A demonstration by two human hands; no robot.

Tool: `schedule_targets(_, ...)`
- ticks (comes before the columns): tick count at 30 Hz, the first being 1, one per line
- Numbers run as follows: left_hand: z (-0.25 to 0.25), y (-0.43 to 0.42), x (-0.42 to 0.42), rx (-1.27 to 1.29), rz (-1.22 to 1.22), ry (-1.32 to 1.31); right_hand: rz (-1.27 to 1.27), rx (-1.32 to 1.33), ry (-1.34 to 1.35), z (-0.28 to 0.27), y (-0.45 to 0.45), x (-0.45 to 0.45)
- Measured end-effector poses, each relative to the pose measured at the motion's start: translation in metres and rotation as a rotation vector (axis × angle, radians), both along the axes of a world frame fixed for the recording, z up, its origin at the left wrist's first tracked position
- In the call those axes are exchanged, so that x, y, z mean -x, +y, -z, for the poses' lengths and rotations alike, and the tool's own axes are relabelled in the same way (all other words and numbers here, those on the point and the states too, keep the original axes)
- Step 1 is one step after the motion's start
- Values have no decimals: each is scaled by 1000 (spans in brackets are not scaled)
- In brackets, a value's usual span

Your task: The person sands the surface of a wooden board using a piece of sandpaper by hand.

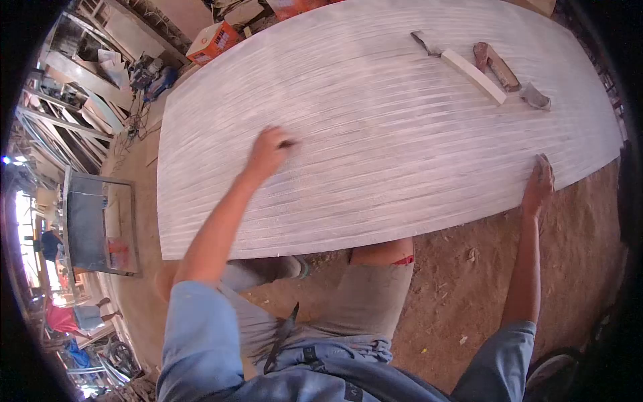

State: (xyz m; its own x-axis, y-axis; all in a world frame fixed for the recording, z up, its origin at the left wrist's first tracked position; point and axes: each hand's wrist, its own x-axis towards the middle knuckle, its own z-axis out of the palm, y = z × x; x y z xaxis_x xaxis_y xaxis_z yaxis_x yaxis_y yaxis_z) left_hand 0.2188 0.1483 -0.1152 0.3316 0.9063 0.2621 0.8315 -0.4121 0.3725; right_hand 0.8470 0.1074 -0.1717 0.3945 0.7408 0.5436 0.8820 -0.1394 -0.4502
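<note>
A large whitish panel (pixel 362 181) with ridges running along it lies in front of my body. My left hand (pixel 269 151) is over its left-middle part, fingers closed round a small dark thing (pixel 288 143); motion blur hides what kind it is. At the panel's near right edge, my right hand (pixel 538 184) rests with its fingers stretched out and grips nothing that I can see. Beyond it on the panel lie a pale wooden strip (pixel 474 77), a brown wooden piece (pixel 502 70), a dark curled scrap (pixel 425 43) and a grey crumpled scrap (pixel 536 97).
An orange and white box (pixel 213 43) stands past the far left edge. Blue power tools with cords (pixel 157 80) sit on the left, near stacked boards (pixel 80 74). A dark framed panel (pixel 97 224) stands lower left. A person in red (pixel 61 316) is farther off.
</note>
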Motion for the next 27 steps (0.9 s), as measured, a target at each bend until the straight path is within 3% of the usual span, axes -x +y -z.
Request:
schedule_targets(2, 0, -17, 50, 189, -181, 40, -11, -13, 13, -3, -2, 4)
schedule_targets(5, 21, -5, 48, 42, -47, 55, -27, -32, 26, 0, 0, 3)
schedule_targets(9, -2, 3, -36, 22, -1, -71, 31, 22, -35, 2, 2, -4)
schedule_targets(13, -5, -14, 27, 89, -131, 142, -23, -23, -57, 6, 2, -3)
schedule_targets(15, 1, -15, 30, 151, -161, 106, 7, -20, 91, -2, -1, 4)
schedule_targets(17, 14, -4, 8, 46, -98, 82, 11, -4, 74, -4, -1, 4)
schedule_targets(19, 36, 6, -42, -340, -41, 14, 10, -3, 63, -3, 1, 7)
schedule_targets(21, 8, 9, -76, 28, -13, -57, 30, 25, -15, 0, 0, 2)
schedule_targets(26, 25, -32, 34, -269, -110, 102, -30, 19, 40, 6, 1, -7)
schedule_targets(27, 18, -47, 67, -233, -151, 123, -32, 20, 45, 7, 2, -7)
